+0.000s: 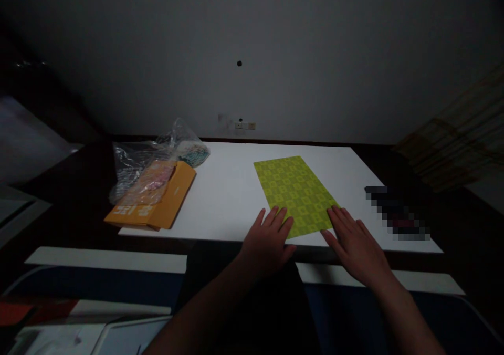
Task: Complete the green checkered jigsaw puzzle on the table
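A green patterned paper sheet point(296, 189) lies on a white board point(224, 197), tilted so that its near end points toward me. My left hand point(268, 242) rests flat with fingers spread on the paper's near left corner. My right hand point(354, 242) lies flat with fingers stretched out at the near right corner. Both hands hold nothing.
An orange envelope point(161, 202) sits at the board's left edge under a clear plastic bag point(151, 163) of small items. A blurred dark object point(397, 213) lies at the right. White strips point(106, 259) run along the near side. A wall stands behind.
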